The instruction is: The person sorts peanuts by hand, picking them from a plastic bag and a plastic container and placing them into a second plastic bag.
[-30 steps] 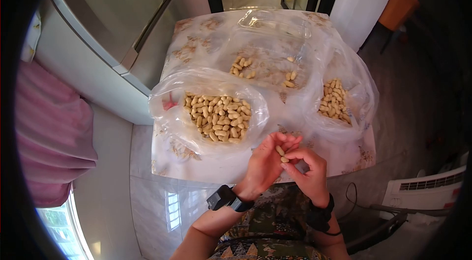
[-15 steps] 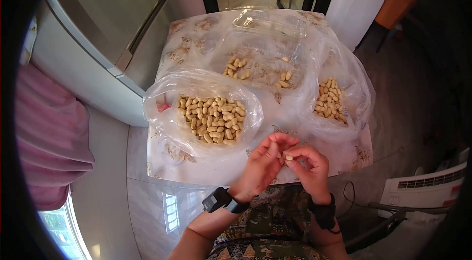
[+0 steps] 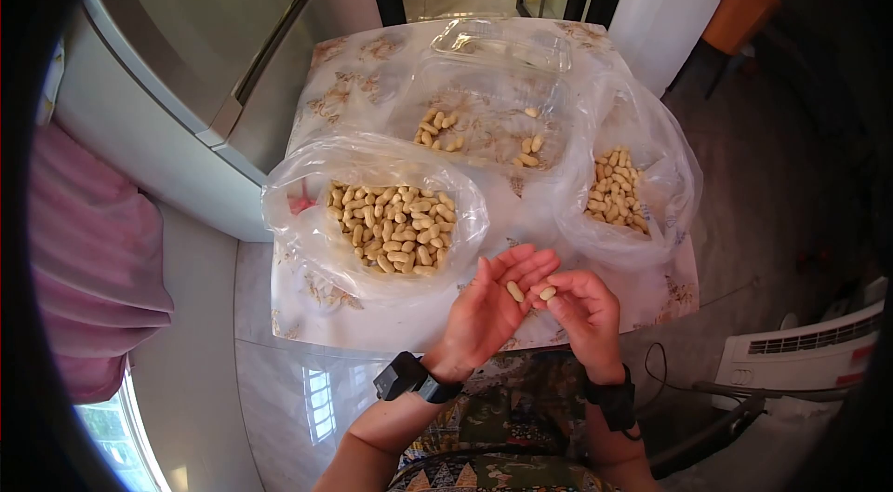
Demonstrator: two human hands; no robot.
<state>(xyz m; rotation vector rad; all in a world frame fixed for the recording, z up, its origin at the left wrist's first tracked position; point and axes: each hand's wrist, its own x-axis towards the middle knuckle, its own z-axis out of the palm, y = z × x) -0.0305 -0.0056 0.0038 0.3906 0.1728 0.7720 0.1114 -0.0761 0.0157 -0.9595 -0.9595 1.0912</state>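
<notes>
My left hand [image 3: 493,306] is turned palm up, lightly cupped, and holds an unshelled peanut [image 3: 514,291] on its palm by the fingers. Close beside it, my right hand [image 3: 589,315] pinches another peanut [image 3: 548,293] between thumb and index finger. Ahead and to the left, a clear plastic bag [image 3: 298,166] lies open around a large heap of unshelled peanuts [image 3: 395,227]. On the right, a second plastic bag [image 3: 672,185] holds a smaller pile of peanuts [image 3: 616,190]. Both hands are over the table's near edge.
A clear plastic tray [image 3: 484,87] behind the bags holds two small groups of peanuts [image 3: 437,127] [image 3: 528,152]. The table [image 3: 326,73] has a floral cover. A refrigerator [image 3: 205,27] stands at the left, and an orange chair [image 3: 741,10] at the back right.
My left hand has opened out from its curled pose, and a peanut now shows on its palm. My right hand still pinches a peanut. The view has shifted slightly.
</notes>
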